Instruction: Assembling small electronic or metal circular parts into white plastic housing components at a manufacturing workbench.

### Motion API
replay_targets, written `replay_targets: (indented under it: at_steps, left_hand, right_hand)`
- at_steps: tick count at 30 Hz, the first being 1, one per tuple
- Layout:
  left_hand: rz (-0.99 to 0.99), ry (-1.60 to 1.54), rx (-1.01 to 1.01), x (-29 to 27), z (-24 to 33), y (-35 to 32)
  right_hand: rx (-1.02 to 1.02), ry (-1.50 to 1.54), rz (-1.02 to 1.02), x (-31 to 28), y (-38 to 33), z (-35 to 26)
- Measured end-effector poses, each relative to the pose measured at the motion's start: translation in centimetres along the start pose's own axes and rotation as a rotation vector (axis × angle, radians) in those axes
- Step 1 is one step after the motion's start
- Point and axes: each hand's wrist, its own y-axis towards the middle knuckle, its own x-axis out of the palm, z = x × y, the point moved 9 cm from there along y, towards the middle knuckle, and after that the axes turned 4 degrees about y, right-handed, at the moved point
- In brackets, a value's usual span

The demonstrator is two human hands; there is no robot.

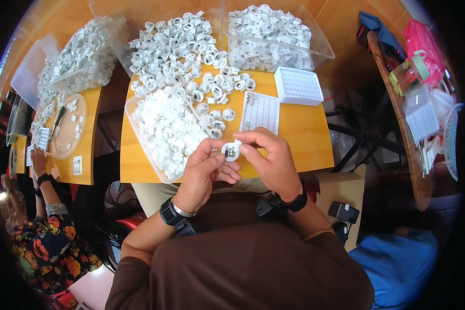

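In front of my body I hold a small round white plastic housing with a dark and metallic piece in its middle. My left hand grips its left edge between thumb and finger, the other fingers curled beneath. The thumb and forefinger of my right hand close on its upper right edge, where a small white bit sticks up. Left of my hands stands a clear tub heaped with small white pieces. Just beyond them lies a white tray with rows of round recesses and a few silvery discs at its left side.
Many similar housings are piled across the far part of the table. A full clear bin and a stack of white trays stand at far right. Leftward, another person's hand works at a neighbouring table.
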Motion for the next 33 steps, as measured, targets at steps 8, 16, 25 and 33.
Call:
replay_targets:
  at_steps: [8, 16, 25, 33]
  left_hand:
    - [0.005, -0.024, 0.04, -0.2, 0.6, 0.0]
    - [-0.006, -0.021, 0.058, -0.2, 0.8, 0.0]
    - [-0.023, -0.066, 0.048, -0.2, 0.6, -0.2]
    - [-0.018, -0.016, 0.027, -0.1, 0.6, -0.5]
  right_hand:
    - [-0.094, -0.051, 0.054, 0.2, -0.4, -0.6]
    - [-0.16, -0.059, 0.085, 0.3, -0.6, -1.2]
    - [-0.174, -0.037, 0.082, 0.9, -0.8, -1.5]
    - [-0.25, -0.141, 0.049, 1.2, -1.2, -1.7]
